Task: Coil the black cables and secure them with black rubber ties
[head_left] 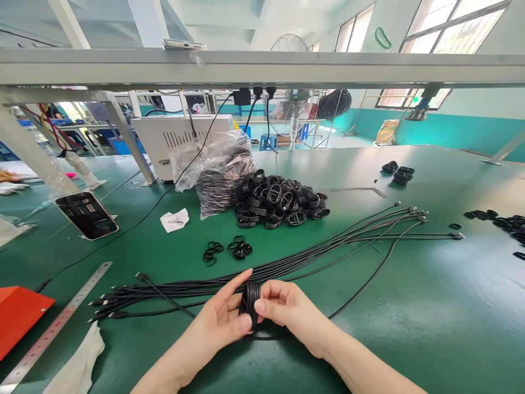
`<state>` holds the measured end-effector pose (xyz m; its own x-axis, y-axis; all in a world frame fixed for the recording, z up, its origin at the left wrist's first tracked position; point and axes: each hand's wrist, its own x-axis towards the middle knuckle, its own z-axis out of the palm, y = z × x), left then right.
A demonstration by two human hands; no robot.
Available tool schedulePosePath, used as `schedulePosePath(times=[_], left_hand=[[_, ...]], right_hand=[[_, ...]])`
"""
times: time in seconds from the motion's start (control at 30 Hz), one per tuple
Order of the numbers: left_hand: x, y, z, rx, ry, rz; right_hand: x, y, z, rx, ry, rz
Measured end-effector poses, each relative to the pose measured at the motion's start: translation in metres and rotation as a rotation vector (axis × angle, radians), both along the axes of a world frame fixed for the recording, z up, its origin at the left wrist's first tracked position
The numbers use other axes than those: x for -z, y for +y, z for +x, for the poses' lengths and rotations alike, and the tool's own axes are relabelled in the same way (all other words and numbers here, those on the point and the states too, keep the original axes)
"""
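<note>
A small black coil of cable [250, 302] is held between both hands near the table's front. My left hand [223, 314] grips its left side, thumb in front and index finger stretched up. My right hand [283, 306] pinches its right side between thumb and fingers. Behind the hands lies a bundle of long straight black cables [287, 260], running from the left to the right back. One cable [373, 276] curves apart from the bundle toward the hands. Two small groups of black rings, one [212, 251] beside the other [240, 248], rest beyond the bundle.
Coiled cables [283, 200] are heaped beside a plastic bag [221, 180]. A phone [87, 214] leans at the left, near a steel ruler [57, 328] and an orange object [20, 317]. More black pieces [508, 225] lie far right. A metal beam [262, 68] crosses above the table.
</note>
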<state>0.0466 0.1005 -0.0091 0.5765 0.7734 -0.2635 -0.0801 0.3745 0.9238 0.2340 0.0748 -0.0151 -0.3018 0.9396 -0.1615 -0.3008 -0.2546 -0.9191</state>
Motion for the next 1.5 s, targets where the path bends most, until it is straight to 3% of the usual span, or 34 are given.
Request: schedulePosePath(times=[0.13, 0.27, 0.53, 0.7, 0.83, 1.27, 1.5], left_hand=[[-0.002, 0.005, -0.003, -0.104, -0.055, -0.105], [-0.003, 0.007, -0.003, -0.146, -0.046, -0.104], [-0.003, -0.003, 0.002, 0.015, -0.145, -0.144], [-0.004, -0.003, 0.001, 0.017, -0.121, -0.092], [-0.003, -0.002, 0.001, 0.016, -0.069, -0.044], [0.012, -0.003, 0.007, -0.047, 0.096, 0.117], [-0.001, -0.009, 0.010, -0.073, 0.270, 0.199]], right_hand=[[-0.003, 0.005, 0.009, 0.035, -0.066, -0.004], [-0.001, 0.009, 0.011, 0.056, -0.112, 0.005], [0.009, 0.006, 0.002, 0.069, -0.171, 0.066], [0.011, 0.005, 0.002, 0.177, -0.312, 0.190], [0.005, 0.002, 0.004, 0.101, -0.287, 0.285], [-0.006, -0.001, 0.014, -0.096, -0.512, 0.506], [-0.007, -0.001, 0.018, -0.148, -0.567, 0.585]])
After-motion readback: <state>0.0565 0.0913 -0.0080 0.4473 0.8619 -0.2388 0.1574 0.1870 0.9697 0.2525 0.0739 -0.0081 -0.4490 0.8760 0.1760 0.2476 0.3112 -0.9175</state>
